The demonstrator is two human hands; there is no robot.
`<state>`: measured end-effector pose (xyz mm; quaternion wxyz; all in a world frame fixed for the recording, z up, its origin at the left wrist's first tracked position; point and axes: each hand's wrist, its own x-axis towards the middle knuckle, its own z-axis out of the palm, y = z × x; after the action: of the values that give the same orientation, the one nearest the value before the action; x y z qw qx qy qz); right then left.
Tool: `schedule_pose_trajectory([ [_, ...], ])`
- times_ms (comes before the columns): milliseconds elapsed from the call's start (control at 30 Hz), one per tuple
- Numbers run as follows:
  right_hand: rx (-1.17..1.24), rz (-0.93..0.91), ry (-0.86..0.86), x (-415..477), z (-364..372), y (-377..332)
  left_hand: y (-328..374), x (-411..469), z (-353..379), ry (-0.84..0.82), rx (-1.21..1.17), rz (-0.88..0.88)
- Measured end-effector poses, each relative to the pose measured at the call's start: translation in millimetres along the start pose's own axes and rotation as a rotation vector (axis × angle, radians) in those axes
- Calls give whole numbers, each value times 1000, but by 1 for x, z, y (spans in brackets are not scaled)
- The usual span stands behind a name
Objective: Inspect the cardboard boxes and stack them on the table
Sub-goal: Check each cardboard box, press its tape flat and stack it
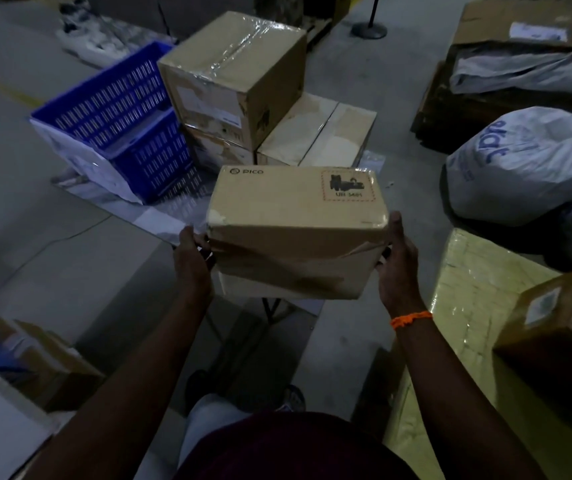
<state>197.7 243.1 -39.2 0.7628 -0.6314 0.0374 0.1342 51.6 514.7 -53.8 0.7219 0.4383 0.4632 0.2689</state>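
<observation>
Head view: a person's left hand is clasping one end of a small tan printed cardboard box in mid-air, the right hand clasping the other, fingers curled round; inspection seemingly under way, stacking not yet done.

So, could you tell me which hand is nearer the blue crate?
Left. The left hand holds the box at the end toward the blue crate; the right hand holds the far end.
</observation>
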Motion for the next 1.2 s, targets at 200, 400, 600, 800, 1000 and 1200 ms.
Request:
schedule_pose_trajectory([
  [200, -183, -16, 56, -3, -16, 29, -10, -1, -13, -111, 289, 66],
  [400, -827, -498, 132, -8, 2, 29, 16, -22, 14, -153, 777, 720],
  [600, -1298, -800, -317, -10, 68, 29, 3, -28, 62, -652, 1457, 950],
  [800, -1471, -758, -374, -10, 74, 32, -8, -16, 59, -676, 1628, 974],
  [1000, -1441, -709, -385, -10, 77, 27, -11, -15, 60, -661, 1657, 990],
  [1200, -1509, -674, -418, -5, 56, 22, -1, -16, 43, -686, 1668, 962],
])
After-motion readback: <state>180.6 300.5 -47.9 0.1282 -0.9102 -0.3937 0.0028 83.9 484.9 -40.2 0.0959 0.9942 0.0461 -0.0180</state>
